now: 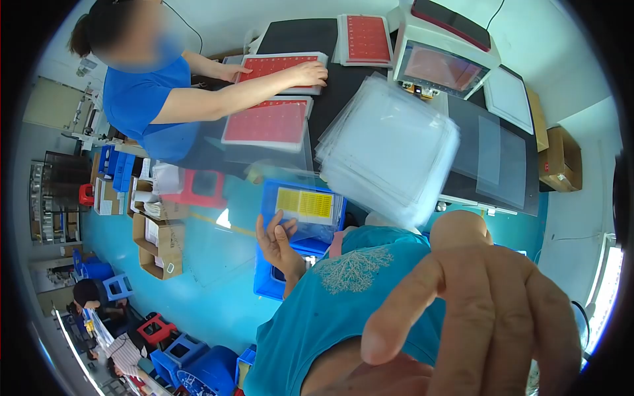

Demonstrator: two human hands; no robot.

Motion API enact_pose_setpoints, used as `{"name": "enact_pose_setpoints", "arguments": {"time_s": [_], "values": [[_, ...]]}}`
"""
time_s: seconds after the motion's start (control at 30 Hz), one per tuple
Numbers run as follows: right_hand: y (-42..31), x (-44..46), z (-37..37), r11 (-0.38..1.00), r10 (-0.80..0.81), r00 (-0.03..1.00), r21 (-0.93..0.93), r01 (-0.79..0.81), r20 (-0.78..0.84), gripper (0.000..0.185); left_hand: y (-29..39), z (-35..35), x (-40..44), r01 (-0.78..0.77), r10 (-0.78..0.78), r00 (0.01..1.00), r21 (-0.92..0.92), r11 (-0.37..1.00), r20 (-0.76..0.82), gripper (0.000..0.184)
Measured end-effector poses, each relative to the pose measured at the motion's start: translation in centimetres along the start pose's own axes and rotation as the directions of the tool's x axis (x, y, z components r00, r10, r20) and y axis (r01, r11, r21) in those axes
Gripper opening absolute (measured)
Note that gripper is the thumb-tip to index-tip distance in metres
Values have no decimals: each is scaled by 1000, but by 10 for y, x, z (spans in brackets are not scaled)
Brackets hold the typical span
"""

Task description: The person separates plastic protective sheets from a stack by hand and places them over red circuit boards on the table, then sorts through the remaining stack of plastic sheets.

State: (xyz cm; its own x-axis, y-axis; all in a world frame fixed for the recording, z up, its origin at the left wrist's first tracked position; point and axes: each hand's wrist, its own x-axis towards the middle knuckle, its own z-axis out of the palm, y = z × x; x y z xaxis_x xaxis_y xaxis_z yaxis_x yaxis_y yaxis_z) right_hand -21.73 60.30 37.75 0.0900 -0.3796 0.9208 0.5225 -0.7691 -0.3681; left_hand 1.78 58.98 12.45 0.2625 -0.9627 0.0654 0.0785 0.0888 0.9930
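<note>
Right hand (489,303) looms closest to the lens in the head view, low on the right, in front of a teal shirt (370,264). Beyond it runs a black worktop (294,38), bearing a fanned stack of clear sheets (393,148), a boxy white machine (442,36) and several red sheets (267,125). A co-worker (142,99) in blue rests both hands on one red stack. White walls surround a blue-green floor (218,270), with cardboard boxes (158,244) and stools (157,328) at the left.

On the right hand, the thumb stands well away from the loosely parted fingers; I cannot tell whether they hold anything. Left hand (281,245) has its fingers loosely curled and apart, empty-looking, just beside a yellow sheet (304,203) lying in a blue bin (269,282) — whether it touches the bin's rim is unclear.

The bottom edge cuts off the right fingertips. Part of the bin is hidden by the left hand and shirt — and the far-left background is small, warped and dim.
</note>
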Motion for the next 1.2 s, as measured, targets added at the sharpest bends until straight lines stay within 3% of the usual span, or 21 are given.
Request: {"name": "enact_pose_setpoints", "arguments": {"time_s": [0.3, 0.5, 0.6, 0.73, 0.93, 1.2], "values": [[14, -13, -13, 998, -29, 999, -48, 27, -27, 43, 2, 1, 7, -9, 9, 1000, -4, 1000, -24, 48], [17, -71, -62, 872, 195, 914, -363, -328, -355, 60, -4, -14, 9, 11, -9, 997, 20, 1000, -72, 50], [22, -86, -64, 717, 313, 771, -395, -575, -554, 38, -7, -19, 10, 14, -12, 996, 29, 999, -91, 49], [35, -101, -72, 622, 406, 694, -377, -686, -594, 21, -8, -24, 9, 15, -11, 992, 27, 1000, -126, 50], [43, -113, -77, 605, 507, 655, -310, -733, -560, 20, -10, -29, 8, 23, -23, 990, 0, 1000, -141, 50], [82, -124, -90, 457, 617, 549, -312, -833, -564, 21, -16, -27, 4, 30, -34, 987, -29, 999, -156, 48]]}}
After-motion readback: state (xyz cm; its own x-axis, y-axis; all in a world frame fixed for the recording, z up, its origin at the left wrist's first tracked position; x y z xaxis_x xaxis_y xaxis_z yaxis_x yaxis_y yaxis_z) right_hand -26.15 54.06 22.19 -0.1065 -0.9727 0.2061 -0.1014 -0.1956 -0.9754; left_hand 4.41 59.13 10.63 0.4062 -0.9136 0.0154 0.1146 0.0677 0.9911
